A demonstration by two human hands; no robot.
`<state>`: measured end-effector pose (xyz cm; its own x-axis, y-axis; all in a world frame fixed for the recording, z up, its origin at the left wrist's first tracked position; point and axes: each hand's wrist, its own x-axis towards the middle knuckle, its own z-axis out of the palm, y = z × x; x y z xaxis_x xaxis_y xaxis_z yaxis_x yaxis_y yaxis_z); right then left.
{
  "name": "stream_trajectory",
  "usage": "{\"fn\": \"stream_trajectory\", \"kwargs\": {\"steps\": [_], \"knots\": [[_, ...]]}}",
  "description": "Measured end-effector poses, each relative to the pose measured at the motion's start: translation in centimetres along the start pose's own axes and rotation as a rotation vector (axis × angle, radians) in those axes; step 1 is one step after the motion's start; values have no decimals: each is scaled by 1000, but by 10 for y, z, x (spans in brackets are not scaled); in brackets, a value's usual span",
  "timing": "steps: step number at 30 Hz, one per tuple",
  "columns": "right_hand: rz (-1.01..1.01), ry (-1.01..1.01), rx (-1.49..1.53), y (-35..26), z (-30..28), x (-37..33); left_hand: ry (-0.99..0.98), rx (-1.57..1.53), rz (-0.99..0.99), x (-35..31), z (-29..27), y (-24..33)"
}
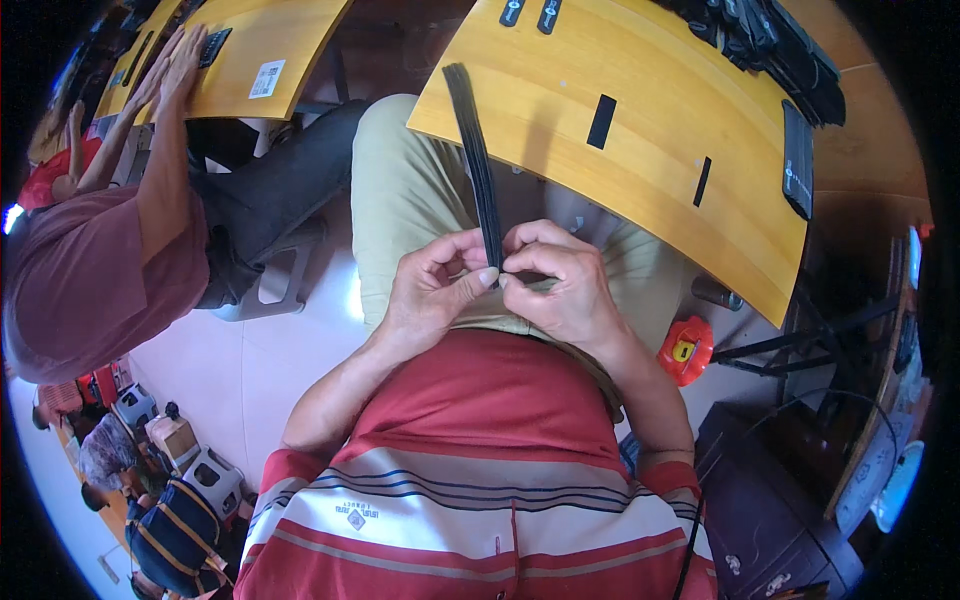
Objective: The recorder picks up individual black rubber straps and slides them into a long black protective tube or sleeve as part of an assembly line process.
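Two bare hands meet near the middle of the frame, both on a slim bundle of dark strips. The left hand pinches the bundle between thumb and fingers near its lower end; the right hand, fingers curled, grasps that same end from the right. Upward from the hands, the bundle leans slightly left, its top overlapping the left corner of a yellow table in view. Two black rectangles mark the tabletop, and a dark pile lies at the upper right. At the upper left, a co-worker's hands reach over another yellow table.
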<state>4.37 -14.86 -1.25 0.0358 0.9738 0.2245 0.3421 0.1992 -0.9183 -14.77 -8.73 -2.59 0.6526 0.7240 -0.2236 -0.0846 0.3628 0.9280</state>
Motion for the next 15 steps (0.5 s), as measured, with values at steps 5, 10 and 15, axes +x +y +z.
{"fn": "stream_trajectory", "kwargs": {"steps": [5, 10, 15], "knots": [[-10, 41, -8, 3, 7, -4, 7, 9, 13, -3, -1, -2], [-41, 58, -5, 3, 6, -6, 5, 38, -6, -3, -2, 0], [-66, -16, 77, 3, -7, -4, -51, -65, -14, -3, -5, -3]]}}
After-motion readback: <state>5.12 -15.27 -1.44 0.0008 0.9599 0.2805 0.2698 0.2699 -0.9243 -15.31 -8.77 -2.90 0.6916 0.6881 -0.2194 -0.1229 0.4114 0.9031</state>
